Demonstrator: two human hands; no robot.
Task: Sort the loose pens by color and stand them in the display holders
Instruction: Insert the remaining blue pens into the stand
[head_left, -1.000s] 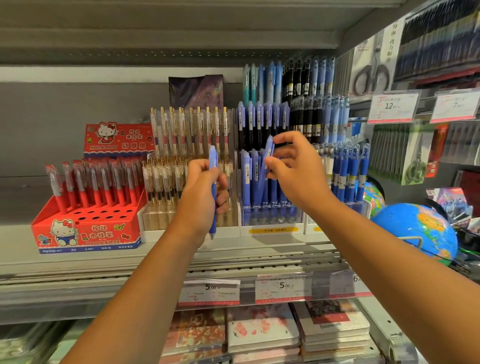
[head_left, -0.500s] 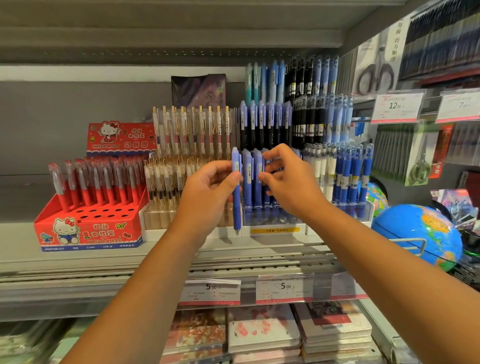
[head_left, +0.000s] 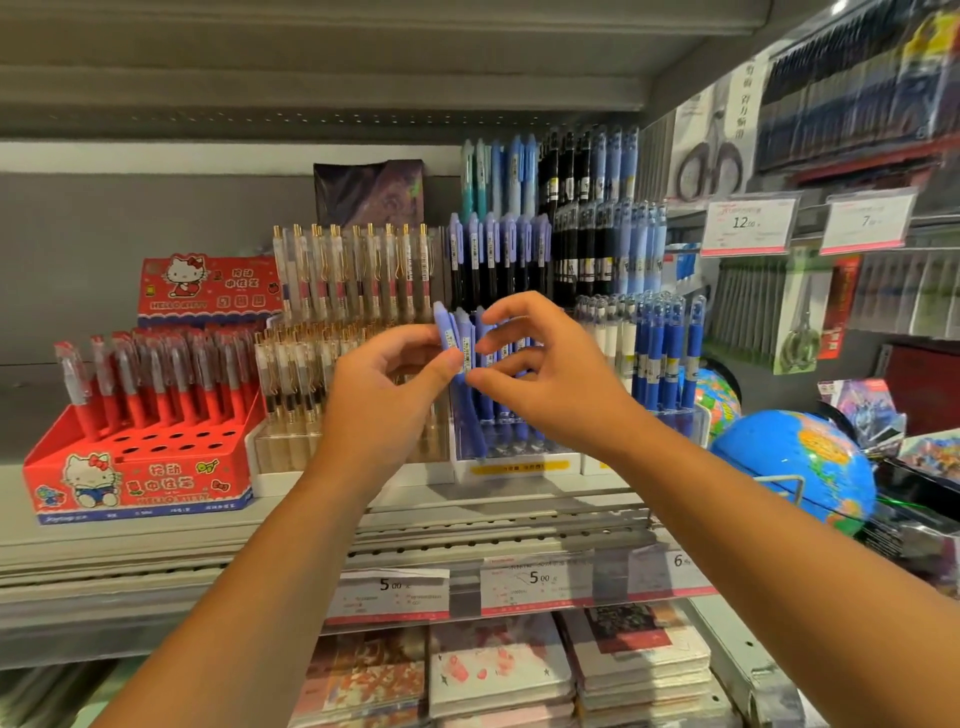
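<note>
Pinching a periwinkle pen (head_left: 445, 332) upright in the left hand (head_left: 387, 400), top tilted left, lined up over the clear holder (head_left: 514, 460) of matching pens on the shelf (head_left: 156, 540); right hand (head_left: 545, 379) alongside, fingers half-curled around the neighbouring barrels, apparently steadying, both forearms reaching up and forward.

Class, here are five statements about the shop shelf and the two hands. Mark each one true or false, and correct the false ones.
1. The left hand pinches a blue pen. True.
2. The red holder has every hole filled. False: its front holes are bare.
3. A globe sits right of the pen displays. True.
4. The right hand rests on the globe. False: it is at the blue pens in the clear holder.
5. Both price tags below the pens read 12. False: tags and read 5.
</note>
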